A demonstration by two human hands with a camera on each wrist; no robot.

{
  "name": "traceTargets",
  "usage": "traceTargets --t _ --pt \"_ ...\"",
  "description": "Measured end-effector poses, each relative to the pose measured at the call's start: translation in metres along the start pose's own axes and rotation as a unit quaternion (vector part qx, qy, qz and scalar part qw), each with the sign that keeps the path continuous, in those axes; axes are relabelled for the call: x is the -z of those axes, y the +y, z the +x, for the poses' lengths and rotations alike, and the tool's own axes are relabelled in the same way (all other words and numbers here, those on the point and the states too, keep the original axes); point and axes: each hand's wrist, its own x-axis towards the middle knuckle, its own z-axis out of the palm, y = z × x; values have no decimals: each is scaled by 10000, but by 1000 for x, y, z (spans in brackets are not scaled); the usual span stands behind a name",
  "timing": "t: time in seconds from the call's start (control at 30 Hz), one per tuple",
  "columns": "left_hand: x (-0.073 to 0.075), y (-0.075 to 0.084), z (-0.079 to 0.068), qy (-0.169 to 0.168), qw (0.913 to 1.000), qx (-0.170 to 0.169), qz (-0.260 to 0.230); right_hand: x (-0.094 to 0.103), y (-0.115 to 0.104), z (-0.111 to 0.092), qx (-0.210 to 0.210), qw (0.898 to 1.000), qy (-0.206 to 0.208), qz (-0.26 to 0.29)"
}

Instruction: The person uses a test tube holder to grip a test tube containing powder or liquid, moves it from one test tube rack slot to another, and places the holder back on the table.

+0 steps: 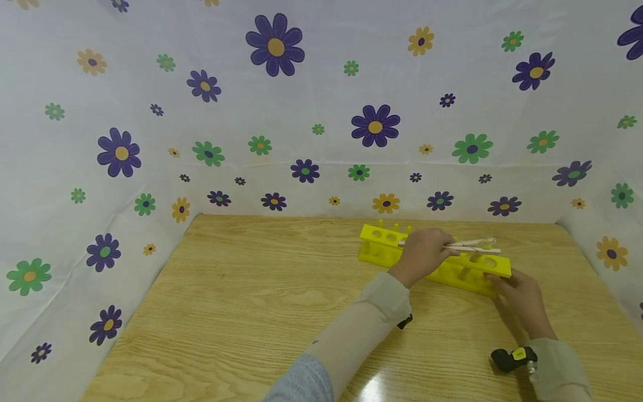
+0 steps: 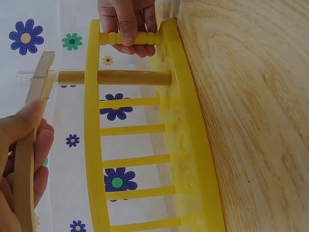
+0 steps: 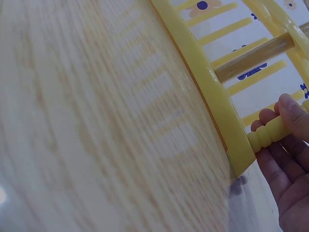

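Note:
A yellow test tube rack stands on the table towards the right. In it sits a test tube with brownish contents, its clear top rising above the upper plate. My left hand grips a wooden test tube clamp, whose jaws lie around the tube's clear neck in the left wrist view. At the rack's right end, my right hand pinches the ridged end post between thumb and fingers. The left fingers partly hide the clamp's middle in the head view.
Wood-grain table extends to the left and front of the rack. A white cloth with printed flowers hangs behind and at both sides. Short yellow pegs stick up along the rack's back edge.

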Motion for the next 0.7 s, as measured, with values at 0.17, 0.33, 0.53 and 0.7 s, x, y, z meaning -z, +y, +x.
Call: traceTargets --t 0.17,0.33,0.53,0.7 --pt "-1 2 -1 -40 10000 53 49 0 0 1 -24 10000 -12 15" --pt "-2 2 -1 -88 9999 135 52 0 1 1 99 9999 50 -98" --pt "-6 1 -2 -167 9996 208 97 -1 2 1 135 9996 103 -214" --pt "-11 1 -4 -187 9995 241 88 -1 1 0 86 9999 69 -89"
